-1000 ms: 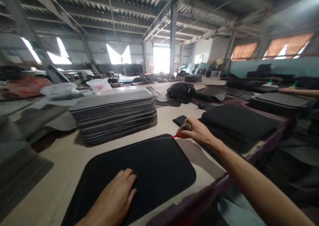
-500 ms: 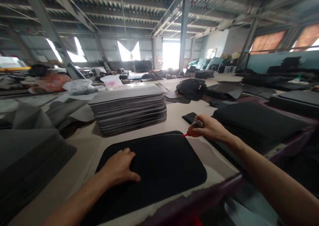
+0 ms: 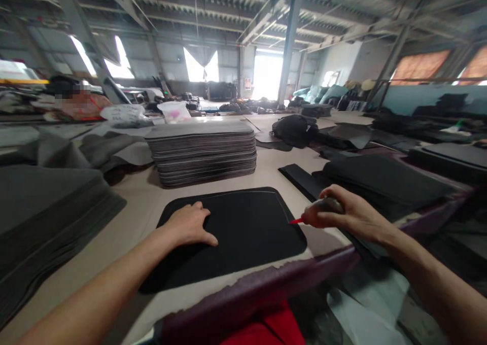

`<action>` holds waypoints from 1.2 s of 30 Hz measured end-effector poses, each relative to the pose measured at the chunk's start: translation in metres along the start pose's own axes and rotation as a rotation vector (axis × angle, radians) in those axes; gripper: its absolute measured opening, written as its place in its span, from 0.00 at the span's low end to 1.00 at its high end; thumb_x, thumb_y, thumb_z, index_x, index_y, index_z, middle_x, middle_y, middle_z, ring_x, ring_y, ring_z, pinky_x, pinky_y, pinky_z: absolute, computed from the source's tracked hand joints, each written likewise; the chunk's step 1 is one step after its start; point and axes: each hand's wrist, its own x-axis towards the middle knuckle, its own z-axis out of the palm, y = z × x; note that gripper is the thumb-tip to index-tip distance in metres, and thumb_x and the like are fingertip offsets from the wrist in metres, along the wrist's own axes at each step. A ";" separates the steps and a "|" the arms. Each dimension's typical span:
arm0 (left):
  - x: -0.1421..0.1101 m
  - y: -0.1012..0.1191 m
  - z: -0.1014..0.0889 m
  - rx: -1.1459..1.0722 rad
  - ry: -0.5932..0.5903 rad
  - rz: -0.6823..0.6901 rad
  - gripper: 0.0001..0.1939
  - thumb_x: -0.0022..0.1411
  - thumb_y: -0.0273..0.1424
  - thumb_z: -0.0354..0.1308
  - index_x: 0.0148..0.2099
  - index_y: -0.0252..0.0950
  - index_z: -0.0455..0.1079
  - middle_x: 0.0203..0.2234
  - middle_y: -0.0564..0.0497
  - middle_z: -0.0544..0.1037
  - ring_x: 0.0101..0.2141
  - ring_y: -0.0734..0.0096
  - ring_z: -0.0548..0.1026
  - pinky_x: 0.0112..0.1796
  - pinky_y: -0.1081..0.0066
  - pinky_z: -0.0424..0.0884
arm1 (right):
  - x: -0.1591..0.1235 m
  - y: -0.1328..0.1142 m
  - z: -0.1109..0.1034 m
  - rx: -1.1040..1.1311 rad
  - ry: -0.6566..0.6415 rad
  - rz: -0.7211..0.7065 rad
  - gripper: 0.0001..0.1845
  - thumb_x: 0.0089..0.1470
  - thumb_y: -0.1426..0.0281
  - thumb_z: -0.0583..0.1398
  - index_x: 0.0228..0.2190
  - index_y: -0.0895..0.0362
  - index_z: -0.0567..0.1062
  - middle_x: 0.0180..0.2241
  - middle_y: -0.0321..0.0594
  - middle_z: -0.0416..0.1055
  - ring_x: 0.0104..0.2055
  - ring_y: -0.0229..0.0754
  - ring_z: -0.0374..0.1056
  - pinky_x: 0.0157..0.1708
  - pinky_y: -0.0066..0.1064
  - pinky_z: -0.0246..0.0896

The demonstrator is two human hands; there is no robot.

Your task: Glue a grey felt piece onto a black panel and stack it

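Note:
A black panel (image 3: 243, 228) with rounded corners lies flat on the table in front of me. My left hand (image 3: 194, 226) rests on its left part, fingers spread and thumb out. My right hand (image 3: 337, 210) is wrapped round a dark squeeze bottle (image 3: 329, 205) with a thin red nozzle. The nozzle tip meets the panel near its right edge. A fine pale line runs along the panel's far edge and down the right side to the tip. The fingers cover part of the bottle.
Behind the panel stands a tall stack of grey sheets (image 3: 205, 154). More sheets are piled at left (image 3: 49, 218), and dark pieces (image 3: 384, 182) lie at right. A dark strip (image 3: 300, 180) lies beyond my right hand. The table's purple-covered edge (image 3: 266, 289) runs close to me. Another person sits far left.
My right hand has drawn the squeeze bottle from the far right corner down the right side, and the pale line now follows that side. My left hand stays on the panel. The view has shifted slightly.

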 end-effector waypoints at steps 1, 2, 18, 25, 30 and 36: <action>0.000 0.000 0.000 0.004 0.004 0.001 0.48 0.42 0.63 0.63 0.57 0.35 0.72 0.51 0.38 0.71 0.48 0.44 0.74 0.50 0.54 0.71 | -0.010 0.000 0.000 0.016 -0.011 0.013 0.23 0.50 0.53 0.68 0.42 0.52 0.71 0.36 0.35 0.74 0.36 0.47 0.70 0.33 0.31 0.65; 0.000 -0.001 0.001 0.008 0.009 0.002 0.48 0.42 0.63 0.63 0.57 0.35 0.72 0.51 0.38 0.71 0.48 0.44 0.74 0.49 0.54 0.71 | -0.020 0.000 0.000 0.025 -0.017 0.023 0.24 0.51 0.52 0.67 0.43 0.52 0.70 0.36 0.35 0.74 0.37 0.47 0.70 0.33 0.32 0.65; 0.003 -0.005 -0.005 0.017 0.009 0.096 0.38 0.50 0.56 0.62 0.56 0.35 0.74 0.48 0.37 0.75 0.45 0.46 0.77 0.44 0.58 0.72 | -0.052 -0.011 0.040 0.149 -0.033 -0.117 0.20 0.52 0.52 0.67 0.41 0.50 0.72 0.37 0.37 0.70 0.35 0.47 0.69 0.32 0.33 0.65; 0.009 -0.020 -0.022 -0.063 -0.068 0.091 0.22 0.62 0.37 0.56 0.57 0.38 0.73 0.51 0.44 0.78 0.49 0.56 0.76 0.47 0.65 0.70 | -0.005 -0.071 0.098 0.228 -0.295 -0.365 0.16 0.56 0.57 0.64 0.42 0.51 0.70 0.39 0.38 0.69 0.38 0.47 0.67 0.35 0.34 0.63; 0.009 -0.024 -0.030 -0.159 -0.115 0.095 0.21 0.66 0.32 0.58 0.60 0.35 0.70 0.55 0.43 0.76 0.53 0.61 0.74 0.54 0.61 0.69 | 0.018 -0.122 0.136 0.271 -0.400 -0.551 0.12 0.57 0.63 0.63 0.40 0.52 0.68 0.39 0.38 0.67 0.38 0.45 0.65 0.38 0.34 0.62; 0.012 -0.020 -0.036 -0.246 -0.187 0.082 0.16 0.68 0.35 0.60 0.54 0.33 0.71 0.47 0.45 0.78 0.45 0.62 0.77 0.48 0.56 0.75 | 0.040 -0.157 0.179 0.271 -0.366 -0.763 0.12 0.58 0.64 0.62 0.42 0.53 0.67 0.42 0.40 0.67 0.44 0.47 0.64 0.45 0.38 0.61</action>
